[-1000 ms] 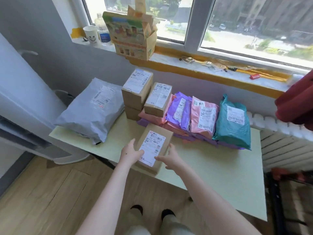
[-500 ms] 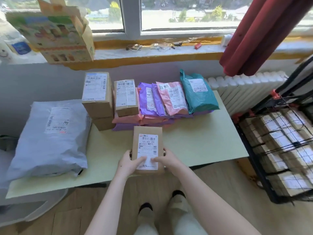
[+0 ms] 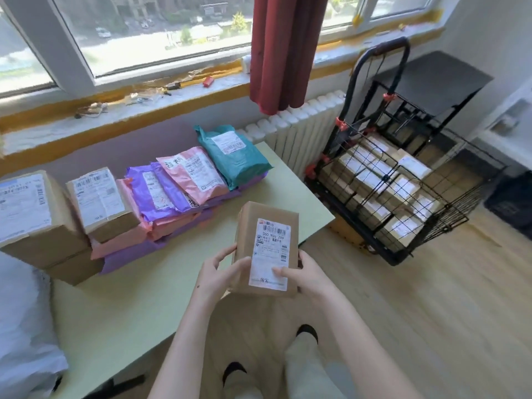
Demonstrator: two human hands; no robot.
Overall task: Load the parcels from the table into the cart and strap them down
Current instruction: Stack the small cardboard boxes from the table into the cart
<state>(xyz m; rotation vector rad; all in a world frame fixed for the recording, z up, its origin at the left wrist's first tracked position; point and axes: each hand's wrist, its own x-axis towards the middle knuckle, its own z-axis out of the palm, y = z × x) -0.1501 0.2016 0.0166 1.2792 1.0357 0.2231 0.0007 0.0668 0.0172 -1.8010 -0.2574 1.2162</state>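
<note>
Head view: the left hand and right hand curl round a small brown cardboard box with a white label, held above the near edge of the pale green table. The black wire cart, to the right, already holds many boxes. Pink, purple and teal plastic mailers, larger cardboard boxes and a grey bag lie unloaded. Strapping looks not yet begun.
</note>
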